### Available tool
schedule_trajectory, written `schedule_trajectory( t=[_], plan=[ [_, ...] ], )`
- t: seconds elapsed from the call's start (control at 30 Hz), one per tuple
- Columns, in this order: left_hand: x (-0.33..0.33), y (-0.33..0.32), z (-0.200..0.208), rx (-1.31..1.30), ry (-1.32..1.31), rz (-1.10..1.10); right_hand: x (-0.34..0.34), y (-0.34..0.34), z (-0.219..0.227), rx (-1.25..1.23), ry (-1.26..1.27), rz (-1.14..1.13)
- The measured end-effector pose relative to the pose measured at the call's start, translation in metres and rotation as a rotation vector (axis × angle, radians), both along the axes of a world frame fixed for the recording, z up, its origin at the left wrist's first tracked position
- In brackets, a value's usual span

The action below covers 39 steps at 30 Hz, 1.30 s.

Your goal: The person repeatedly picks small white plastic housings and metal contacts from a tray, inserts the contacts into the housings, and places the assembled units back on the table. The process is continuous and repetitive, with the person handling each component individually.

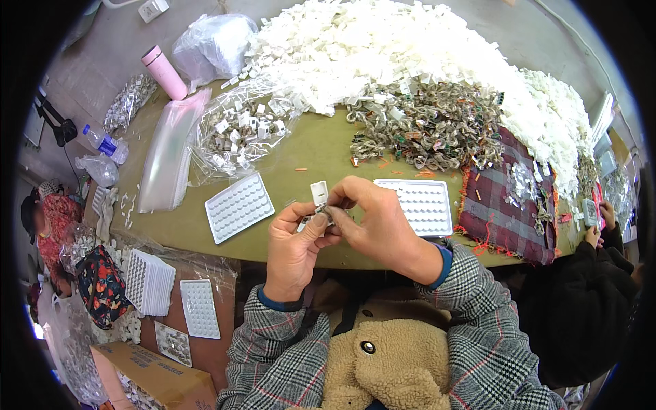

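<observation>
My left hand (292, 247) and my right hand (377, 220) meet above the front edge of the table. Between their fingertips is a small white plastic case (319, 191), with its flat white part standing up. Left thumb and fingers pinch it from below, while the right fingers close on a small greyish part at its lower end, mostly hidden by the fingertips. A white blister tray (239, 208) lies left of my hands. Another white tray (417, 206) lies just behind my right hand.
A large heap of white plastic parts (383, 41) covers the table's back, with a pile of tangled cable pieces (430, 126) before it. Left are a bag of white parts (239, 137), plastic sleeves (167, 157) and a pink flask (165, 72). A plaid cloth (509, 198) lies right; a co-worker's hand (593, 236) works beyond.
</observation>
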State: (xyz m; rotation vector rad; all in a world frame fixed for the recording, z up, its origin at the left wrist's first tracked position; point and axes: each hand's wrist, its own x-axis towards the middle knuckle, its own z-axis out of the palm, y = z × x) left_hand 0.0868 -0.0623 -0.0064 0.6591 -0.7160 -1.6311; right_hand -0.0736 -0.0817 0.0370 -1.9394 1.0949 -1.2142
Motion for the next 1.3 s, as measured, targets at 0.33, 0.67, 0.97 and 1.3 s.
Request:
schedule_trajectory(
  t=[0.33,0.67,0.97,1.3],
  plan=[
    [-0.017,0.013,-0.008,0.016,0.005,0.031,-0.016,0.032,-0.012,-0.045,0.016,0.054],
    [-0.011,-0.006,-0.003,0.102,0.139,0.031,-0.098,-0.021,-0.026,-0.017,0.486,-0.180],
    [-0.016,-0.007,-0.011,0.148,0.213,-0.064,-0.105,-0.013,-0.041,-0.193,0.577,-0.167],
    [-0.020,-0.011,-0.013,0.188,0.244,-0.117,-0.099,-0.025,-0.027,-0.157,0.598,-0.024]
  ],
)
